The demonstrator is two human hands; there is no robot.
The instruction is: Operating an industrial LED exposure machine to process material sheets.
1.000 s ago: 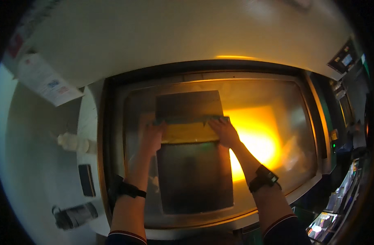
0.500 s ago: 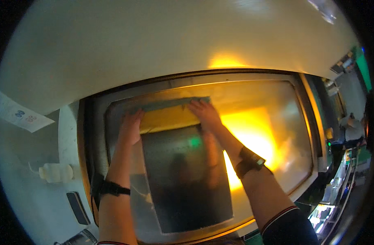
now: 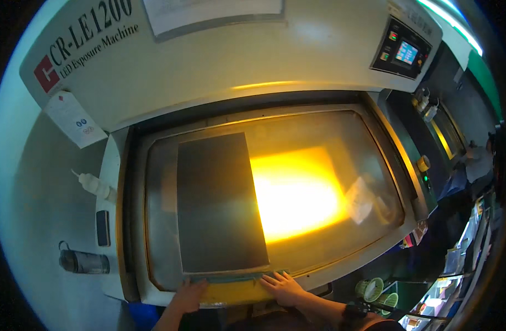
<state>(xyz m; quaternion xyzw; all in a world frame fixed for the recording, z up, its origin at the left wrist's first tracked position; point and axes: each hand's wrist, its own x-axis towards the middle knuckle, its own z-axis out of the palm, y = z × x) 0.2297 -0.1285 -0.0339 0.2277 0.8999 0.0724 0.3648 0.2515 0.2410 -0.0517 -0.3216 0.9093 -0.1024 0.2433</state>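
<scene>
Yellow strip (image 3: 236, 293) gripped by left hand (image 3: 188, 297) and right hand (image 3: 282, 288), beside near edge of dark panel (image 3: 220, 204); probably wiping, next needs level handling.

The shiny rimmed bed (image 3: 313, 129) carries a dark rectangular sheet (image 3: 222, 204) on its left half, flat and running from near the far rim almost to the near one, with a bright yellow glow (image 3: 302, 193) on the surface just to its right. At the near rim is a yellow, teal-edged strip (image 3: 236, 292). On the pale ledge (image 3: 113, 157) to the left sit, from far to near, a white bottle (image 3: 96, 186), a dark phone (image 3: 102, 228) and a grey flask (image 3: 88, 262).
</scene>
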